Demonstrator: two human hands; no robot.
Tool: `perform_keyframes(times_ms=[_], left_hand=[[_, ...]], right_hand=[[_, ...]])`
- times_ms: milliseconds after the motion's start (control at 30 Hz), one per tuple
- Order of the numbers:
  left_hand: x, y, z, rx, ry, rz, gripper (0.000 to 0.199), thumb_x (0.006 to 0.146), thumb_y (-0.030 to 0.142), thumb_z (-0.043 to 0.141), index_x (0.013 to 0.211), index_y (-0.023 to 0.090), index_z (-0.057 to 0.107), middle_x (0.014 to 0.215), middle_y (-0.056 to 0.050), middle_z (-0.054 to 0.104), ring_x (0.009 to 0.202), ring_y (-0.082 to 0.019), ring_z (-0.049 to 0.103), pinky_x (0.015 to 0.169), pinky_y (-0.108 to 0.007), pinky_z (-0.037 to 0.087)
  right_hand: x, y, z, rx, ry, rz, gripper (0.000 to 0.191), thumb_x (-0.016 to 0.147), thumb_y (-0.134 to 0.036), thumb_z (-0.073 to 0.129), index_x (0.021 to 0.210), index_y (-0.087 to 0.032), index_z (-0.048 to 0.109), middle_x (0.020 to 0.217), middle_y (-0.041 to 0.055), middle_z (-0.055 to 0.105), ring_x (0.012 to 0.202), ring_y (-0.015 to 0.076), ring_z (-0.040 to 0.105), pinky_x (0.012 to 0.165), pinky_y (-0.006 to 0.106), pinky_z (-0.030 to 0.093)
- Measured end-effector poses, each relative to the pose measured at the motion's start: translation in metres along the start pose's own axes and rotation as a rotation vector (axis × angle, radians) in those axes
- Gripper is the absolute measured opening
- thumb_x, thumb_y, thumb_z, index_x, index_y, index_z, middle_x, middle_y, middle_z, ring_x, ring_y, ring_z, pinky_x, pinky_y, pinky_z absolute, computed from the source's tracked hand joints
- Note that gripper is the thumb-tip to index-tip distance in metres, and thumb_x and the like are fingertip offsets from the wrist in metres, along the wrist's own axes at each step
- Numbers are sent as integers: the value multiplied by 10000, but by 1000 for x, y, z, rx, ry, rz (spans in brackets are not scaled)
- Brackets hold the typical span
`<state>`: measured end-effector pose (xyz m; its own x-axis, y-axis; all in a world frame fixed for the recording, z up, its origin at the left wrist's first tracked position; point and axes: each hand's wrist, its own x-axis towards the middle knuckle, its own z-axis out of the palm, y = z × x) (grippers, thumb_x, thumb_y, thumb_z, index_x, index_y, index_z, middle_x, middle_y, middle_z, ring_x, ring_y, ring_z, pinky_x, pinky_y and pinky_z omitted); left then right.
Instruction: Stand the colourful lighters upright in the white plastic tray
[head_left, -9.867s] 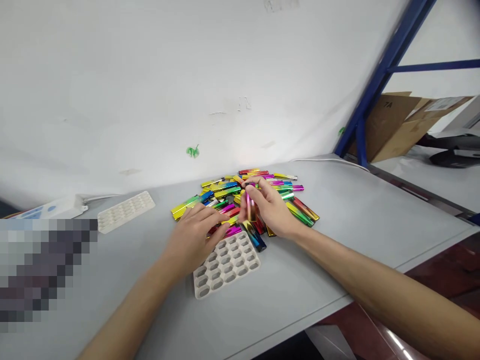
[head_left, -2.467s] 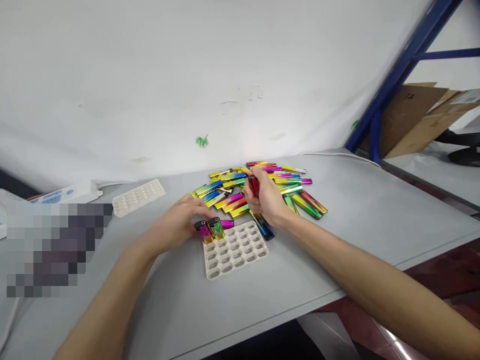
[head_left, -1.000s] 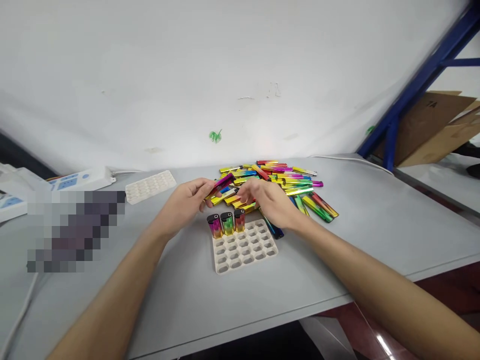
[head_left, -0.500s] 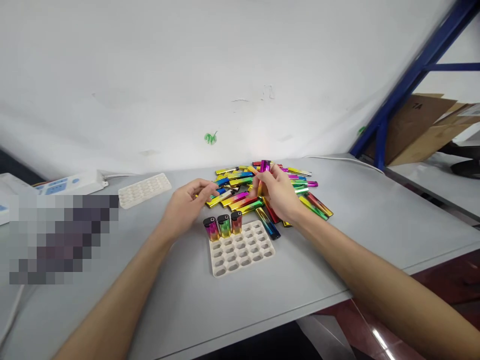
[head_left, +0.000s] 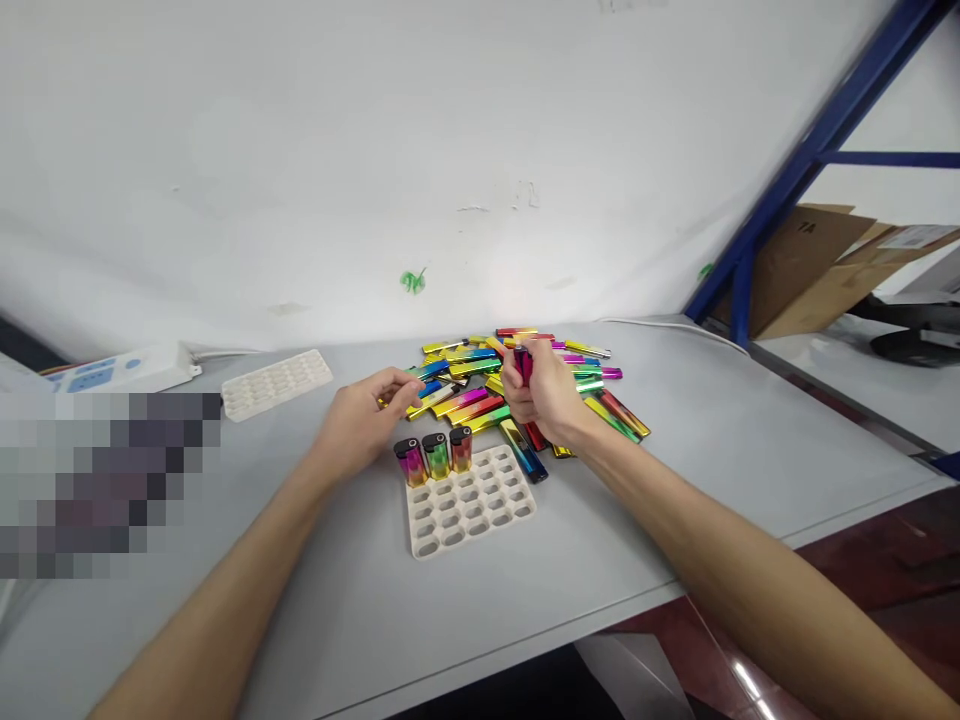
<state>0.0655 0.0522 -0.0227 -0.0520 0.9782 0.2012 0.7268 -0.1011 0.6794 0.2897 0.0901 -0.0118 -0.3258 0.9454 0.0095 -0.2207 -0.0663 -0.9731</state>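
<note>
My right hand (head_left: pixel 546 392) is wrapped round a magenta lighter (head_left: pixel 523 366), held upright over the pile, with the thumb at its top. Most of its body is hidden by my fingers. My left hand (head_left: pixel 367 410) hovers at the left edge of the pile, fingers loosely curved and thumb apart, with nothing visible in it. Shiny multicoloured lighters (head_left: pixel 469 398) lie heaped beneath and between both hands. In front, a cream tray (head_left: pixel 474 512) with rows of oval holes carries three upright lighters in its back row: magenta (head_left: pixel 412 463), green (head_left: pixel 436 457) and red (head_left: pixel 461 450).
A second cream tray (head_left: pixel 277 384) lies at the back left, near a white power strip (head_left: pixel 120 368). The wall (head_left: pixel 337 180) rises behind the grey table (head_left: pixel 337 610). A blue metal frame (head_left: pixel 787 190) and cardboard boxes (head_left: pixel 817 265) stand at the right.
My right hand has lowered slightly and closed more round the magenta lighter, its thumb now at the top. My left hand stays by the pile. The view has shifted a little.
</note>
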Motion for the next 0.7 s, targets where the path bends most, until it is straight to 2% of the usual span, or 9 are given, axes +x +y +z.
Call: perform_keyframes(times_ms=[100, 267, 433, 533, 600, 700], left_hand=[[0, 1, -1, 22, 17, 4, 387, 905, 583, 502, 947, 254, 701, 800, -4, 756, 681, -178, 629, 615, -270, 431], [-1, 3, 0, 77, 20, 29, 345, 917, 532, 491, 934, 253, 694, 804, 7, 743, 689, -168, 616, 649, -265, 434], [2, -2, 2, 215, 34, 94, 341, 930, 483, 455, 947, 242, 696, 854, -34, 705, 782, -207, 609, 753, -317, 452], [4, -8, 4, 295, 63, 200, 323, 946, 426, 429, 914, 224, 679, 926, -69, 708, 941, -257, 583, 844, -366, 447], [6, -12, 4, 341, 64, 260, 308, 951, 399, 424, 914, 219, 671, 999, -82, 710, 1000, -275, 555, 892, -397, 436], [8, -15, 4, 390, 20, 303, 290, 948, 392, 438, 945, 227, 677, 1045, -88, 696, 999, -281, 539, 910, -422, 429]], right_hand=[[0, 1, 0, -10, 0, -1, 444, 957, -480, 371, 589, -235, 333, 459, -83, 210, 414, 80, 82, 372, 225, 88], [1, 3, 1, -24, -7, 31, 528, 923, -650, 407, 603, -234, 346, 479, -86, 202, 428, 79, 85, 394, 230, 93], [-3, 3, 3, -23, -42, 40, 471, 966, -516, 352, 594, -228, 350, 484, -73, 218, 430, 84, 89, 406, 233, 89], [-5, 2, 5, -38, -47, 23, 483, 971, -547, 349, 611, -227, 373, 492, -78, 214, 423, 82, 98, 411, 235, 100], [-5, 2, 6, -54, -75, 9, 521, 965, -632, 322, 655, -225, 419, 516, -74, 265, 410, 83, 174, 411, 236, 170], [-3, 3, 4, -81, -157, -43, 507, 970, -645, 325, 754, -220, 497, 599, -40, 441, 481, 108, 423, 506, 258, 381]])
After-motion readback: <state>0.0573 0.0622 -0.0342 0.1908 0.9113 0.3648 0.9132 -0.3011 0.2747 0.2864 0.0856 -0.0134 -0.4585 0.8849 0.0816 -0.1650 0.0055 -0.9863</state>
